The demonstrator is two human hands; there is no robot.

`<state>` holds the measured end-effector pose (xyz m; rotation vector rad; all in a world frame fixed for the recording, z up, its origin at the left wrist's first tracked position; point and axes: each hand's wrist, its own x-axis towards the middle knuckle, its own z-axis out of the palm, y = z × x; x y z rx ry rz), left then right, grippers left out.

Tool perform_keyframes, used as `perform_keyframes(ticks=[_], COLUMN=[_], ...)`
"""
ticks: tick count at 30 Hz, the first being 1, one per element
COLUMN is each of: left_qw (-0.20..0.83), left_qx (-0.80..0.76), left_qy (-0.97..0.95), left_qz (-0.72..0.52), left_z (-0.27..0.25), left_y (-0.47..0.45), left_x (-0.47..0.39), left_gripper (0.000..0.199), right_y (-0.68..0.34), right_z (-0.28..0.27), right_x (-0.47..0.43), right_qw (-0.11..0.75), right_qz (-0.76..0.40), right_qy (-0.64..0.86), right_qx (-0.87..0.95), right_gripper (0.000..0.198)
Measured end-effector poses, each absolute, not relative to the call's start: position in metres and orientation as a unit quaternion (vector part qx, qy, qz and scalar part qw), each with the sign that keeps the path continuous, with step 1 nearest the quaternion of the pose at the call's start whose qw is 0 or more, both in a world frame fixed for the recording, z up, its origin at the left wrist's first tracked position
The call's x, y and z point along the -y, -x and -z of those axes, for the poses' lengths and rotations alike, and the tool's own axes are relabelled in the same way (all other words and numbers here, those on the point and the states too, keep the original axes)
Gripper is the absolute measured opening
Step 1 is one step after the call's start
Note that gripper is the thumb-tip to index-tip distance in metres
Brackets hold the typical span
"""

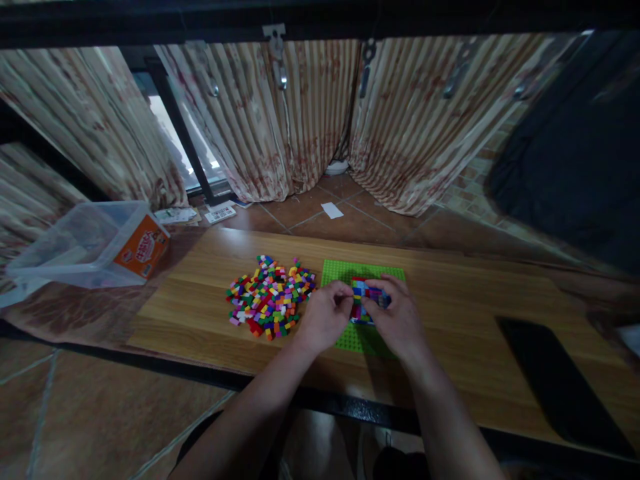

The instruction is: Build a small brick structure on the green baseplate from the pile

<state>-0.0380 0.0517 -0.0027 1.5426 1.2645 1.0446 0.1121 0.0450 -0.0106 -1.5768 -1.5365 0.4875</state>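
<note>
A green studded baseplate point(363, 269) lies on the wooden board, with a low build of multicoloured bricks point(363, 310) on its middle. My left hand point(327, 313) is at the build's left side, thumb and forefinger pinched together; whatever is between them is too small to make out. From the right, my right hand point(397, 313) curls over the build, its thumb and fingers touching the bricks and hiding part of them. A heap of loose coloured bricks point(273, 297) lies just left of my left hand.
A clear plastic box point(95, 240) with an orange label stands at the far left. On the right of the wooden board point(460, 300) lies a dark flat panel point(560, 380). Striped curtains point(310, 120) hang behind, and a white paper point(332, 211) is on the tiled floor.
</note>
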Motion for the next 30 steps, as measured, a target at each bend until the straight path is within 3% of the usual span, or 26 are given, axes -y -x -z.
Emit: perform_keyframes(ticks=[14,30], left_qw=[0.464,0.378], left_qx=[-0.504,-0.523], left_qy=[-0.583,-0.639], left_qz=[-0.436,-0.419], left_z=[0.007,0.008], left_y=[0.034,0.039], left_x=[-0.057,-0.053], left_gripper=[0.01,0.013], right_y=[-0.113,-0.117], right_z=[0.012,0.022], right_x=[-0.044,-0.047], right_qw=[0.411,0.41], right_qz=[-0.184,-0.16], right_qy=[0.627,0.614], right_qx=[0.636,0.655], right_gripper=[0.029,0.031])
